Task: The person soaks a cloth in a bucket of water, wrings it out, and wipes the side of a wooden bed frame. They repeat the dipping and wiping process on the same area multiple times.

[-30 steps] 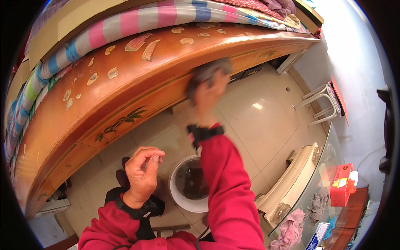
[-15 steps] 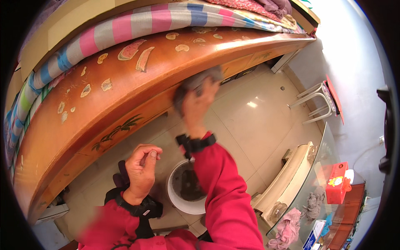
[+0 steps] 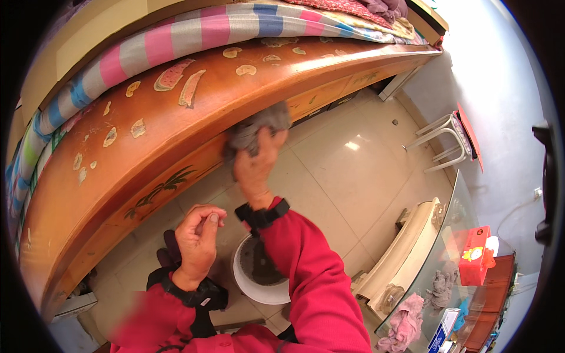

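From where I stand, the right hand (image 3: 258,167), just above the centre of the frame, grips a bunched grey cloth (image 3: 259,126). The cloth lies against the front of the wooden board (image 3: 135,170), which arches from lower left to upper right. The left hand (image 3: 197,241), left of centre, is apart from the board; its fingers are curled in, thumb near the index fingertip. A painted palm tree (image 3: 159,191) marks the board's front above the left hand. A white bucket (image 3: 265,294) of dark water stands on the floor (image 3: 329,170) at lower centre, partly covered by the right red sleeve (image 3: 309,265). A striped sheet (image 3: 215,26) lines the board's upper edge. At lower right, a glass table (image 3: 462,206) carries a red box (image 3: 472,259) and a crumpled pink cloth (image 3: 403,323).
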Motion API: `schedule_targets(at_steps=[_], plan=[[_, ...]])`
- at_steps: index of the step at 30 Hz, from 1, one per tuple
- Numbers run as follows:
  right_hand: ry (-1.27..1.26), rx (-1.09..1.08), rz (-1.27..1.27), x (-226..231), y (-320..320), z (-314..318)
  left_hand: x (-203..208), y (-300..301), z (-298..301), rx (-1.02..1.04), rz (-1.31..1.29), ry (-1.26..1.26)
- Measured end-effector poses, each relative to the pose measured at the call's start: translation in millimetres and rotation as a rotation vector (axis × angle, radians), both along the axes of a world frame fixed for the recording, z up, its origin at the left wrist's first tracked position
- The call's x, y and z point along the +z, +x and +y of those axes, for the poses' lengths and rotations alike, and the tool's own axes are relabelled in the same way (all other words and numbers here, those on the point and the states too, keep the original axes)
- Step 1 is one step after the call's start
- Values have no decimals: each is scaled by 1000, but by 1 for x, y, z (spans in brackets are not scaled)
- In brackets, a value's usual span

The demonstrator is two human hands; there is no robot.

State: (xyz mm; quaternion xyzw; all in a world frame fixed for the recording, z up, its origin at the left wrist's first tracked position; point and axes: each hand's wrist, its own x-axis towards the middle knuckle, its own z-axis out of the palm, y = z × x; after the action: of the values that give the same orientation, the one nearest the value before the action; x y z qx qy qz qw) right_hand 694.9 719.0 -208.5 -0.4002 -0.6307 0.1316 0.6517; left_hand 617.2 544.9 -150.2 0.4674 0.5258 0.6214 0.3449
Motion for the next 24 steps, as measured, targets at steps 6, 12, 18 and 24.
schedule_targets(at_steps=[6,12,18,24], plan=[[-184,-96,564,34,109,151,0,-6,-1,14,-25,-28],[-143,-168,504,10,92,130,2,-1,5,10,-30,-35],[-238,-80,176,-35,19,23,-3,9,12,-14,-24,-75],[-303,23,754,9,123,159,0,6,6,-12,-54,-66]])
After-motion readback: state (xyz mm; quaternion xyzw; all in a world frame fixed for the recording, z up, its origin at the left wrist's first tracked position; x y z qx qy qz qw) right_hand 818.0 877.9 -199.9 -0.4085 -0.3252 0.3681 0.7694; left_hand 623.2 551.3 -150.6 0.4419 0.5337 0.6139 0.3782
